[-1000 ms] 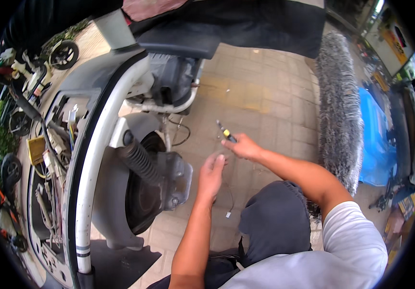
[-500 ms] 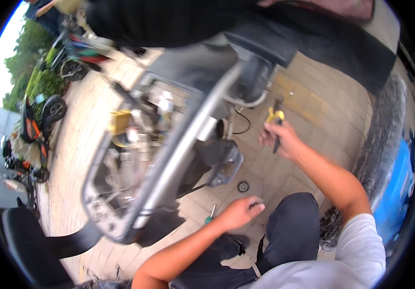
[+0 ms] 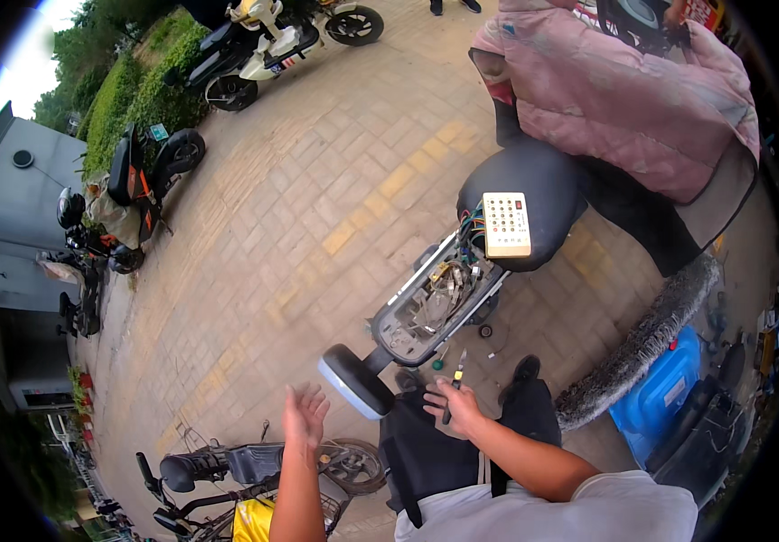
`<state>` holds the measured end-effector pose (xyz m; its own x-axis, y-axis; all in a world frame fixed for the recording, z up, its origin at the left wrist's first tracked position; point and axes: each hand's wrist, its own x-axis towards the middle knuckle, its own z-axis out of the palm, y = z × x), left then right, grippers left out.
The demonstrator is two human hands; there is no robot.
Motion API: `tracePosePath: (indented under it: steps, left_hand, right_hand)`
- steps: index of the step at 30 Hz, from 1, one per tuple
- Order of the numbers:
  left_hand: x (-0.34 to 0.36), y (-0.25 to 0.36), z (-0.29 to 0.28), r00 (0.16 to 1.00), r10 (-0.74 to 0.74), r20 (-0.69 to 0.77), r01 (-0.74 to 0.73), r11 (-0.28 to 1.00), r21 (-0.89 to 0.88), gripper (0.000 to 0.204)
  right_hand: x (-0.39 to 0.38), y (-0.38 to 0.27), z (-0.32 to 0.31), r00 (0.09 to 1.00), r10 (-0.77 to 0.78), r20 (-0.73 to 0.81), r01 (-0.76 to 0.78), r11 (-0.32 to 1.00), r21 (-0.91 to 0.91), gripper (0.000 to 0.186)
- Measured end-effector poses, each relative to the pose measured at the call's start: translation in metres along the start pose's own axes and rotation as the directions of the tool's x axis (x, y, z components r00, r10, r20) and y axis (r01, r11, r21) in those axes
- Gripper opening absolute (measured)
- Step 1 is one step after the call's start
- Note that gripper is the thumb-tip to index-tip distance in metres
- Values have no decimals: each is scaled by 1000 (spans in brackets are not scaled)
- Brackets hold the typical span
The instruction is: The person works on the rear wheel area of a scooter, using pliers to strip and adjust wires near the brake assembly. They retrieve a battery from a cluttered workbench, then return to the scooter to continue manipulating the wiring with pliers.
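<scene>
While loosely gripping yellow-and-black hand tool (image 3: 458, 372) in right hand (image 3: 464, 408), with tip pointing away, now holding left hand (image 3: 305, 415) well apart, empty and spread wide, versus close beside the right one second ago. Looking farther out too, bringing into view cream box (image 3: 509, 226) on black seat (image 3: 543, 173), wired toward uncovered wiring bay (image 3: 395, 336). Touching neither box nor bay with either hand; apparently pausing the close-up handling.
</scene>
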<state>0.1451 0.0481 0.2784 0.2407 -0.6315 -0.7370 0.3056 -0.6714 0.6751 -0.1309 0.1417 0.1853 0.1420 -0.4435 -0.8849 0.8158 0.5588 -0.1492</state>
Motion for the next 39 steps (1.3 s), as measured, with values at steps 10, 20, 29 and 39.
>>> tracePosePath:
  steps: [10, 20, 29, 39]
  left_hand:
    - [115, 8, 84, 692, -445, 569, 562, 827, -37, 52]
    - [125, 27, 99, 523, -686, 506, 690, 689, 222, 49]
    - [132, 40, 107, 575, -762, 297, 704, 646, 293, 45]
    - [119, 56, 117, 585, -786, 197, 706, 614, 353, 31]
  right_hand:
    - [19, 58, 77, 992, 97, -80, -54, 903, 426, 32]
    - [0, 72, 114, 955, 29, -296, 140, 835, 532, 25]
    - [16, 68, 118, 988, 41, -150, 58, 797, 601, 25]
    - [1, 63, 131, 952, -32, -305, 214, 781, 587, 18]
